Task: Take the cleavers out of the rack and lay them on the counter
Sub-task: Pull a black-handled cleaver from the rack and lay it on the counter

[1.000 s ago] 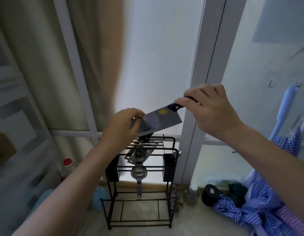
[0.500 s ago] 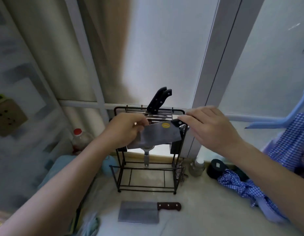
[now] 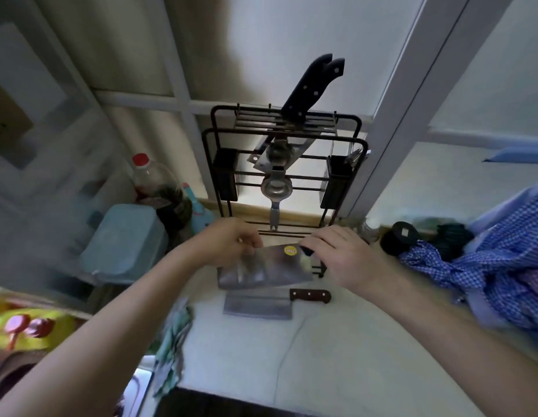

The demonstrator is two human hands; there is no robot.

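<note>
Both hands are clamped on one cleaver [image 3: 263,267], held low over the pale bench [image 3: 337,356] just in front of the black wire rack [image 3: 284,164]. The left hand [image 3: 228,242] pinches the far left end of the blade between thumb and fingers, while the right hand [image 3: 343,254] closes over the dark handle end on the right, which it mostly hides. The blade is broad and grey, tilted slightly with its right end higher, and carries a round yellow sticker [image 3: 290,250] near the handle. Whether the blade's near edge touches the bench cannot be told (motion blur softens this part).

Just near of it, a second cleaver [image 3: 258,305] with a brown riveted handle lies flat on the bench, handle pointing right; the held blade overlaps its far edge in this view.

The rack stands upright at the far side of the bench against the window frame. Two black knife handles [image 3: 314,85] stick up from its top slots, leaning right. A metal squeezer [image 3: 276,185] hangs at the rack's front.

To the left of the rack stand a red-capped bottle [image 3: 147,176] and a pale blue lidded tub [image 3: 126,245]. To the right lies blue checked cloth [image 3: 487,266]. A crumpled green-and-white rag [image 3: 171,347] sits at the bench's near left edge.
</note>
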